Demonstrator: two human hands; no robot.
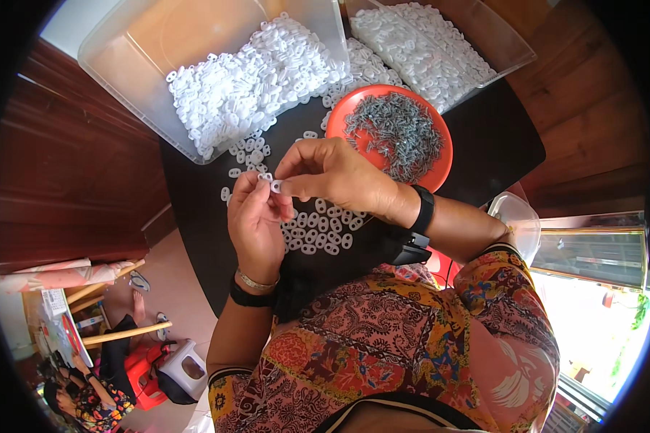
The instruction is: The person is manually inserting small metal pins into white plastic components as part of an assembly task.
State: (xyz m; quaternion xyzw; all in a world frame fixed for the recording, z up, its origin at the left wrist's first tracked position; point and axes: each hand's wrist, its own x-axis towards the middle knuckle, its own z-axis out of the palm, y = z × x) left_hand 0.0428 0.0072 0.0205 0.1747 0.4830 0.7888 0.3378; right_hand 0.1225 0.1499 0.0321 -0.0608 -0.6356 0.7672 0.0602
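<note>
Left hand (255, 225) and right hand (347, 177) both pinch small white two-holed plastic piece (276, 186), presumably to steady it between fingertips.

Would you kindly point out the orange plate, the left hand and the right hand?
Orange plate (336, 122), head view: bare left rim.
Left hand (256, 222), head view: its middle.
Right hand (348, 177), head view: its middle.

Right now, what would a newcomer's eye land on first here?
Likely the orange-red plate heaped with small grey metal pieces, right of centre on the black table. Next come the masses of white two-holed pieces in the clear left bin and right bin, along the top. Near the middle, the left hand and right hand meet at a small white piece.
</note>
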